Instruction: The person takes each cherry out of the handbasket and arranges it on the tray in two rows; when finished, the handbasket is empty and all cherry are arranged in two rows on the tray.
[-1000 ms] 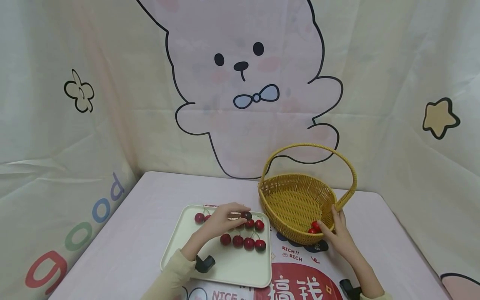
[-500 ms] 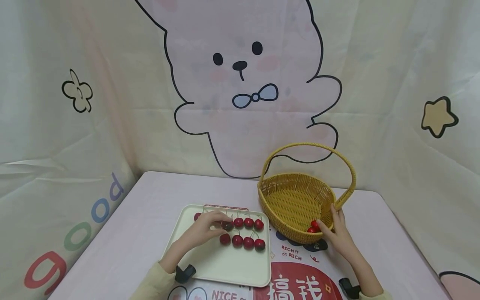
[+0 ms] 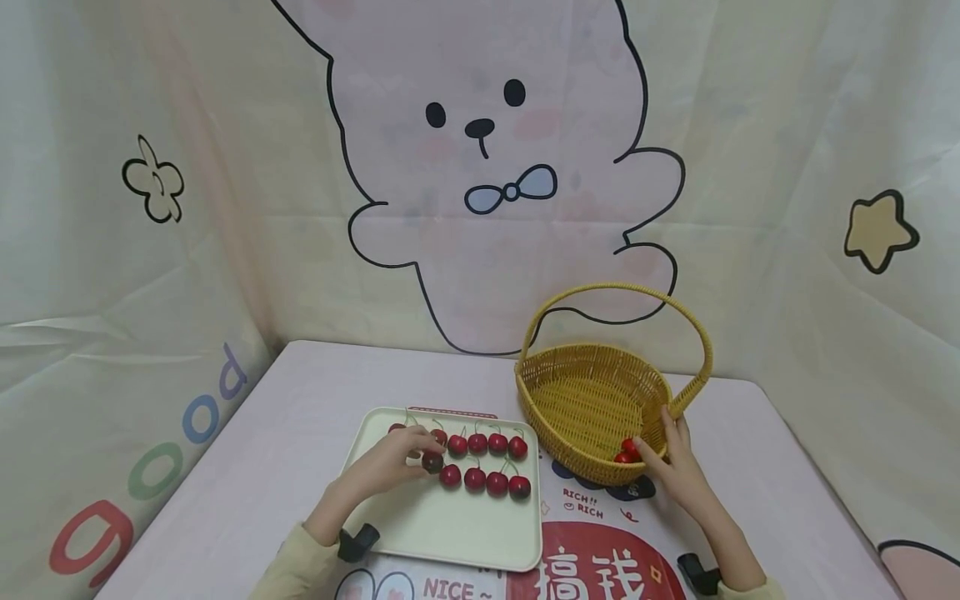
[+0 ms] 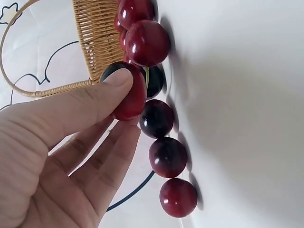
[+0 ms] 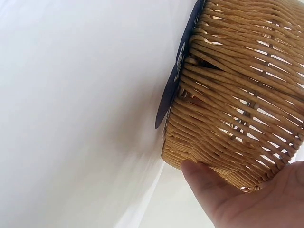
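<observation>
My left hand [image 3: 382, 464] pinches a dark red cherry [image 4: 134, 100] between thumb and fingers, just left of the front row on the cream tray [image 3: 450, 533]. On that tray several cherries lie in two rows; the back row's left part is partly covered by my hand. A cherry [image 3: 520, 487] ends the front row at the right. My right hand [image 3: 684, 479] holds the rim of the yellow woven basket [image 3: 585, 400] near the foot of its handle. In the right wrist view a finger [image 5: 209, 187] lies against the weave. Red cherries [image 3: 628, 450] sit inside the basket by my right thumb.
The basket's tall arched handle [image 3: 618, 288] rises behind the tray's right side. A printed mat [image 3: 592, 542] with red and dark patterns lies under the tray and basket on the white table [image 3: 330, 375]. Patterned curtains [image 3: 225, 208] enclose the table.
My left hand, with the cherry, has moved left and toward me, from over the back row's right part to the front row's left end. My right hand stays on the basket.
</observation>
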Available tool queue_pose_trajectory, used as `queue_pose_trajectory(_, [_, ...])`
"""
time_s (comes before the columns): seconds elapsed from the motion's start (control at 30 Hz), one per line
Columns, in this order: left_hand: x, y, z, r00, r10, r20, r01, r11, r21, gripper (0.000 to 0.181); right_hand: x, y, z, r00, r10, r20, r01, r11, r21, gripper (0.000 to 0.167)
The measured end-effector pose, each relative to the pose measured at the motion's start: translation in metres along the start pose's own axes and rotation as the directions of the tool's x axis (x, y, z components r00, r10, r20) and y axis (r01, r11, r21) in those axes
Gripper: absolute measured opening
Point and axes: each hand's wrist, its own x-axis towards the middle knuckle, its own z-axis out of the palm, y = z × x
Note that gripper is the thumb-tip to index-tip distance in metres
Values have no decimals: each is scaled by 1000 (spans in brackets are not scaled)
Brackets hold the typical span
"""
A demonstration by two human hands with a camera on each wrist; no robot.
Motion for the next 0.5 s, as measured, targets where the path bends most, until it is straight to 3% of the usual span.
queue_pose_trajectory(0.5, [0, -3, 5, 998, -36, 58, 34, 999, 27, 34, 1, 0, 0, 1000, 2, 3, -2, 1000, 17, 85])
